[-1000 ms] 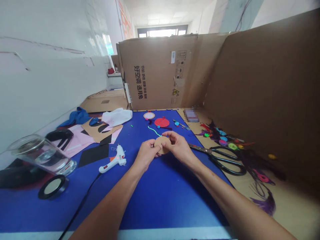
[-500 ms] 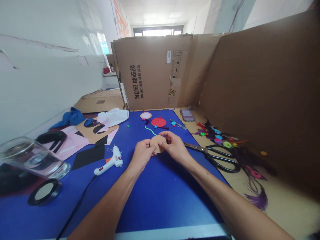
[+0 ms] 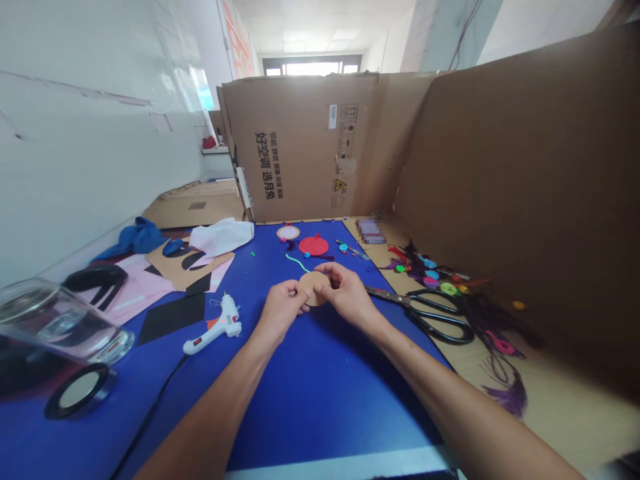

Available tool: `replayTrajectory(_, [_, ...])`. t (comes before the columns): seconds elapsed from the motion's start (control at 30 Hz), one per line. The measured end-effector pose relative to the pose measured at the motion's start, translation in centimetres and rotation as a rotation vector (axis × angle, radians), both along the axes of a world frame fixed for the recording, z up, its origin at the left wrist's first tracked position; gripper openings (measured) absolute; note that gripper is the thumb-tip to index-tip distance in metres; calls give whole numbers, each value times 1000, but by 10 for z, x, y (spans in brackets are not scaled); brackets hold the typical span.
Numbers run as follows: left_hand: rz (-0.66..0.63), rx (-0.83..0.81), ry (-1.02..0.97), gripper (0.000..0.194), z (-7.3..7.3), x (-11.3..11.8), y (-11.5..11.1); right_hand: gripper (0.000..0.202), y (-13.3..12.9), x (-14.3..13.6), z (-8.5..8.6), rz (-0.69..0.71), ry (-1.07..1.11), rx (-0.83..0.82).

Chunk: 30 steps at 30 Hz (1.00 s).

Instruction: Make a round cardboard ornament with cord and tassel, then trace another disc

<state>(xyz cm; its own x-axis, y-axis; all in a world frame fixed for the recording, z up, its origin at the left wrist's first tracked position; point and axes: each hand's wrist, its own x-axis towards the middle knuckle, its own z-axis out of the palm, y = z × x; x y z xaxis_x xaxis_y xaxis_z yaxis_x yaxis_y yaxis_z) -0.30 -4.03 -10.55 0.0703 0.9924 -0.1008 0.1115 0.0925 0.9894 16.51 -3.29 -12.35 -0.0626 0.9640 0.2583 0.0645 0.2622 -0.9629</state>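
Between my two hands is a round tan cardboard disc (image 3: 315,288), held above the blue table. My left hand (image 3: 285,303) pinches its left edge, thumb on the face. On the right edge, my right hand (image 3: 345,291) grips it with the thumb in front and fingers behind. A light green cord (image 3: 297,263) shows just beyond the disc; whether it is joined to the disc I cannot tell. Farther back lie a red disc (image 3: 314,246) and a white disc with a tan rim (image 3: 289,233). Large black-handled scissors (image 3: 425,310) lie right of my right hand.
A white glue gun (image 3: 220,325) with a black cord lies left. Beyond it are black sheets (image 3: 173,318), pink sheets and cloth. A glass jar (image 3: 65,323) and its round lid (image 3: 80,392) are far left. Buttons and tassels (image 3: 430,273) lie right, below tall cardboard walls (image 3: 300,147).
The whole view has shifted slightly. Both hands keep their hold on the cardboard disc, which now faces me a little more fully.
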Motion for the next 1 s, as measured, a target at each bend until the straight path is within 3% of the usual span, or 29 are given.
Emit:
replayTrajectory(0.8, [-14,31,-11,26,-2,-3,1,33,1,-4,-2,13,44,-27])
replayTrajectory(1.0, [-39,42,28,21,-1,-3,1,32,2,-3,-2,-18,47,-1])
